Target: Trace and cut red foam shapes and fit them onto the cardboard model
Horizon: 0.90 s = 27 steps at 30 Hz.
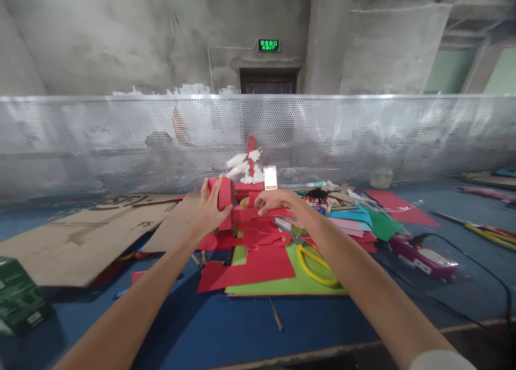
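My left hand (210,209) is wrapped round a red-covered cardboard piece (226,194) that stands upright, its brown corrugated edge showing on the right. My right hand (272,200) is beside it, fingers curled together at some red paper; whether they pinch anything is hidden. Under both hands lie cut red paper sheets (258,265), on top of a lime-green sheet (290,287). Scissors with yellow handles (318,270) rest on the pile by my right forearm. Behind the hands stands a red hook-shaped ornament (251,150) with white flowers (237,160).
Brown cardboard sheets (92,236) cover the left side, near a green box (22,295). A phone-like white screen (270,178) stands at the back. On the right lie a purple device (423,258) with a black cable and more scissors (484,233). A perforated metal panel (322,139) closes the rear.
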{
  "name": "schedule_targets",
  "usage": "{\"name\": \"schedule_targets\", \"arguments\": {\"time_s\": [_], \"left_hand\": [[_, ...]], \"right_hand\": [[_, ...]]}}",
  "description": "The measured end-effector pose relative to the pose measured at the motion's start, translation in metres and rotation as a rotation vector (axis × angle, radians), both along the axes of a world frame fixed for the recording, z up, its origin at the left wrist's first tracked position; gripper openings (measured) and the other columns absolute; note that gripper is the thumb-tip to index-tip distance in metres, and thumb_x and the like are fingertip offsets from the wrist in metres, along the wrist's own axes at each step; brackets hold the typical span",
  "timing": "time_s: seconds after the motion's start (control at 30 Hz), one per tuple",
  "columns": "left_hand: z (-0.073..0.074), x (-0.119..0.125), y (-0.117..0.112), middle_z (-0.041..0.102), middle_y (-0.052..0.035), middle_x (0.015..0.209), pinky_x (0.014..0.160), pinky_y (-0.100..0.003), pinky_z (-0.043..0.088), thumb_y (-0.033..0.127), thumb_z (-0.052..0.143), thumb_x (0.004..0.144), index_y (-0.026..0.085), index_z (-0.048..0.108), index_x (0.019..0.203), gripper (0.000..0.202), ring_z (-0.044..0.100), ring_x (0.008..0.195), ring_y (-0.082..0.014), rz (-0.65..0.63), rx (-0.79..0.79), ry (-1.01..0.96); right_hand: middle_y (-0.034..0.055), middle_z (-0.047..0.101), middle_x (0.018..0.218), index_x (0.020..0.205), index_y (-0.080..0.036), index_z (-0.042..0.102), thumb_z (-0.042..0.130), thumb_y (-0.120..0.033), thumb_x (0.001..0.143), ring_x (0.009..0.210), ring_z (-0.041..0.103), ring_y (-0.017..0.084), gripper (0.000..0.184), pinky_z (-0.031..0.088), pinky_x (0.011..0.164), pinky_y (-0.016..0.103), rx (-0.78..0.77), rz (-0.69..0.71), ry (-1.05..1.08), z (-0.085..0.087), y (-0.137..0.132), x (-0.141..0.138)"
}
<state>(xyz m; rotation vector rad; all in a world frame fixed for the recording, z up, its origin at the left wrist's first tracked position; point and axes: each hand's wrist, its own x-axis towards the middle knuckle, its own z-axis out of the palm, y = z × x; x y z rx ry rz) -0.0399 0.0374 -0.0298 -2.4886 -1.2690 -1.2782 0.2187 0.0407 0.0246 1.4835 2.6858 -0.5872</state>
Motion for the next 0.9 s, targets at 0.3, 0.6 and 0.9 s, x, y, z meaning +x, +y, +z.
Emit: {"name": "schedule_targets", "arguments": {"time_s": [0.3,0.6,0.9], "left_hand": [[0.001,-0.001,0.002,0.001,-0.0174,0.167,0.12,-0.057,0.024,0.044,0.06,0.087,0.023,0.015,0.16,0.088,0.004,0.154,-0.0382,0.023,0.003,0.008],[0.003,0.0,-0.002,0.004,-0.014,0.167,0.119,-0.059,0.026,0.044,0.059,0.087,0.026,0.015,0.16,0.087,0.004,0.154,-0.0384,0.029,-0.025,0.001],[0.004,0.001,-0.001,0.009,-0.0126,0.167,0.121,-0.057,0.022,0.044,0.06,0.085,0.025,0.018,0.159,0.087,0.001,0.155,-0.0359,0.011,-0.022,-0.014]], "right_hand": [[0.0056,0.075,0.102,0.123,-0.019,0.07,0.073,-0.032,0.083,0.069,0.063,0.015,0.043,0.042,0.058,0.023,-0.045,-0.089,-0.106,0.003,0.005,0.034],[0.0041,0.073,0.091,0.116,-0.02,0.073,0.08,-0.034,0.075,0.071,0.064,0.017,0.044,0.042,0.059,0.025,-0.037,-0.141,-0.126,0.003,0.001,0.033],[0.0067,0.074,0.107,0.127,-0.019,0.065,0.078,-0.031,0.078,0.084,0.067,0.018,0.052,0.045,0.064,0.023,-0.019,-0.121,-0.05,0.023,-0.012,0.06]]}}
